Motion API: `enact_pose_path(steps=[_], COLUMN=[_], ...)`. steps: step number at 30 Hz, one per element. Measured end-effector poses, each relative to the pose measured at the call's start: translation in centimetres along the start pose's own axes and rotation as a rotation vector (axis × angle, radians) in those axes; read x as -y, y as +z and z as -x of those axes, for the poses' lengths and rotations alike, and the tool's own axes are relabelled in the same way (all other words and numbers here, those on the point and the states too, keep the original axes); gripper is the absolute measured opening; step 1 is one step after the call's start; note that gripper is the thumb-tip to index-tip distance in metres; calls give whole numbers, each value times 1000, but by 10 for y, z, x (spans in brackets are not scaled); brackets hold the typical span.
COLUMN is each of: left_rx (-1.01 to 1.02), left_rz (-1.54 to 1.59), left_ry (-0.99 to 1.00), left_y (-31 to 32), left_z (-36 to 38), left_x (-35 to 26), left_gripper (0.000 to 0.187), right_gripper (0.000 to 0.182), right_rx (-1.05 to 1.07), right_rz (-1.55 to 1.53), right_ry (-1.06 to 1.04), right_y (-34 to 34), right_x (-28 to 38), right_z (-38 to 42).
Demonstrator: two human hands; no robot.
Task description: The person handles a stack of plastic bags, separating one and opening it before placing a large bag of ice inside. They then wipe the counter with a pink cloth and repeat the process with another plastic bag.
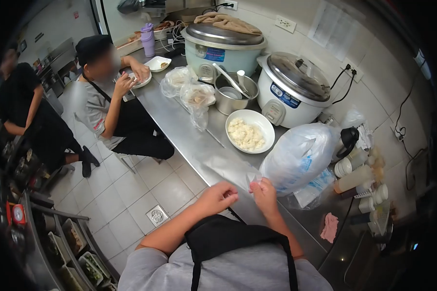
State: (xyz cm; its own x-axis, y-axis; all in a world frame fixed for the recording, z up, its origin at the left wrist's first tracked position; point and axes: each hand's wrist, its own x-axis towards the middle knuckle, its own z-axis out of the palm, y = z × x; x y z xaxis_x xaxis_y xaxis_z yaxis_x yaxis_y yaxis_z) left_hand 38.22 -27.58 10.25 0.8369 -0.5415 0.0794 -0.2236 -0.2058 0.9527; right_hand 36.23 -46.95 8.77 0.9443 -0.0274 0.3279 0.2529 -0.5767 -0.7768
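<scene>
My right hand (263,195) is closed, pinching a small clear plastic bag (252,180) at the counter's front edge. Just left of it, my left hand (219,198) is closed too, its fingers curled in; whatever they may hold is hidden or too small to name. Beyond my hands stands a white bowl (270,139) with cooked rice (246,134) in it. A large bulging bag of clear plastic (301,157) rests on the counter right beside my right hand.
Two rice cookers (294,87) (223,46) stand along the wall. Near them are a metal pot (223,101) with utensils, knotted plastic bags (196,94) and a purple tumbler (148,40). A seated person (107,82) holds a dish at left; another person (26,97) stands behind.
</scene>
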Motion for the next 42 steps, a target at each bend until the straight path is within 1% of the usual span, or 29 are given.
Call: enact_pose_path(steps=[1, 3, 4, 5, 8, 9, 12, 15, 18, 21, 22, 23, 24, 25, 27, 30, 33, 36, 39, 42], left_rx=[49, -160, -263, -120, 250, 177, 150, -36, -166, -444, -390, -330, -313, -291, -338, -93, 25, 55, 30, -16], left_rz=[3, -79, -120, -309, 265, 940, 1568, 1145, 1129, 868, 506, 146, 22, -102, 122, 707, 601, 535, 608, 663], left_ry=[-49, 114, 196, 68, -194, -192, 110, -113, -213, -231, -193, -150, -196, -241, -493, -158, -150, -224, -210, -170], left_y=[6, 21, 23, 19, 2, -11, -40, -57, -57, -61, -69, -81, -85, -88, -81, -91, -93, -96, -102, -103], left_z=[0, -2, -3, -1, -12, -2, 4, 0, -6, 0, 1, 1, 4, 7, 16, 25, 24, 27, 35, 45], left_x=[3, 12, 15, 17, 69, 58, 26, 43, 38, 79, 49, -8, -22, -36, -26, 33, 29, 19, 17, 26], left_gripper=[32, 44, 50, 68, 83, 81, 75, 66, 64, 44, 37, 31, 28, 26, 27, 26, 27, 30, 30, 35], right_gripper=[24, 24, 24, 23, 21, 20, 19, 22, 28, 37, 38, 39, 41, 42, 44, 47, 38, 26, 17, 15], right_rx=[0, -2, 25, 49, 128, 152, 317, 522, 879, 1007, 1013, 1019, 1026, 972, 812, 807, 879, 761, 554, 516], right_rz=[-60, -180, -187, -195, -233, -246, -190, -6, 47, -163, -114, -64, -15, -285, -812, -1101, -842, -617, -719, -617], right_ry=[42, 124, 70, 13, -125, -168, -183, -282, -223, -15, 60, 132, 205, 321, 539, 462, 424, 490, 579, 601], right_y=[4, 13, 16, 20, 33, 37, 39, 38, 50, 52, 43, 30, 21, 20, 23, 23, 24, 37, 41, 42], right_x=[0, 4, 10, 20, 56, 61, 47, 53, 50, 26, 27, 31, 32, 19, -8, 13, 39, 29, 25, 22], right_z=[-1, -2, -4, -6, 0, 2, 6, 9, 11, 20, 14, 2, -6, -6, -9, -19, -22, -17, -13, -12])
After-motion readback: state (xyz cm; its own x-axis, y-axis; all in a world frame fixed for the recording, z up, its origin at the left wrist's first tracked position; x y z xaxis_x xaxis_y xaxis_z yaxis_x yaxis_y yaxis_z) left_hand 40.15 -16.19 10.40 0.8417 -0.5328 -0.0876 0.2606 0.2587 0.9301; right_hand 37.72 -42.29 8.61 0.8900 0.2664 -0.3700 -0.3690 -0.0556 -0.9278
